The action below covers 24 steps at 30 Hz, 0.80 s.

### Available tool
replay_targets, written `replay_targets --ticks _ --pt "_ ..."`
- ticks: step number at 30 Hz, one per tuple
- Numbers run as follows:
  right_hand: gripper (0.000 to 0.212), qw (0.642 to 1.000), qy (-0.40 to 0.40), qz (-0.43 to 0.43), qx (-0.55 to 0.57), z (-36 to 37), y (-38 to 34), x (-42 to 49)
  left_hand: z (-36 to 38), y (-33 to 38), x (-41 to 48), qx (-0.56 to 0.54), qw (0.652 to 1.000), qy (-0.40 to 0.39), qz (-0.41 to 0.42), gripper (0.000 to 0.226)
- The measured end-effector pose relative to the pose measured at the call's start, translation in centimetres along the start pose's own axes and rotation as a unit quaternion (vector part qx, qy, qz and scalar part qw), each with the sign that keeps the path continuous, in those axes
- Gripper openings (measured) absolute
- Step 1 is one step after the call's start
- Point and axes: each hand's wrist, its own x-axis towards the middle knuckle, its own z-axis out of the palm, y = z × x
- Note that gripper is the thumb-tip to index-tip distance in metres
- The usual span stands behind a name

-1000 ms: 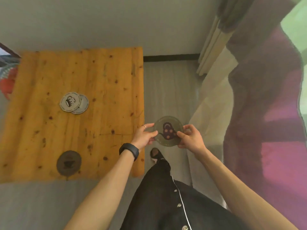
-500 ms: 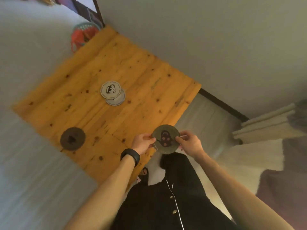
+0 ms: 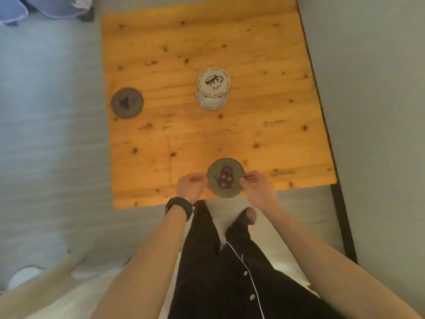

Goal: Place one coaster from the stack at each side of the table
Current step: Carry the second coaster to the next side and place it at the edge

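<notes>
A square wooden table (image 3: 253, 139) fills the upper middle. Near its centre lies a small stack of light coasters (image 3: 213, 87), the top one printed with a cup, shifted over the one below. A dark round coaster (image 3: 127, 102) lies flat at the table's left edge. I hold a dark green coaster with a teapot picture (image 3: 225, 177) over the near edge of the table. My left hand (image 3: 190, 186) pinches its left rim and my right hand (image 3: 258, 186) pinches its right rim. A black band sits on my left wrist.
Grey floor surrounds the table. A grey wall with a dark skirting strip (image 3: 340, 203) runs along the table's right side. Blue cushions (image 3: 46, 5) lie at the top left. My dark trousers and feet (image 3: 243, 219) stand just before the near edge.
The view has swung round so I now face the table's near edge. The teapot coaster, held beside the table before, is now over the tabletop at that edge, still in both hands.
</notes>
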Motion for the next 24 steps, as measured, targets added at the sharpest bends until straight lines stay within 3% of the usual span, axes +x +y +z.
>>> replay_targets --ticks 5,8,11,24 --pt "0.017 0.999 -0.016 -0.026 -0.035 0.5 1.4 3.0 2.9 -1.8 1.7 0.0 1.0 0.001 -0.026 0.035" --pt "0.007 0.999 -0.022 -0.026 -0.013 1.5 2.1 4.4 4.3 -2.6 2.9 0.019 0.998 0.048 -0.024 0.037" --pt "0.011 0.999 -0.023 -0.018 -0.018 2.5 2.6 5.4 4.7 -3.0 3.5 0.082 0.993 0.08 -0.02 0.035" --pt "0.018 0.998 0.021 -0.022 -0.058 4.1 3.0 5.8 3.1 -4.0 4.9 0.116 0.987 0.11 -0.023 0.023"
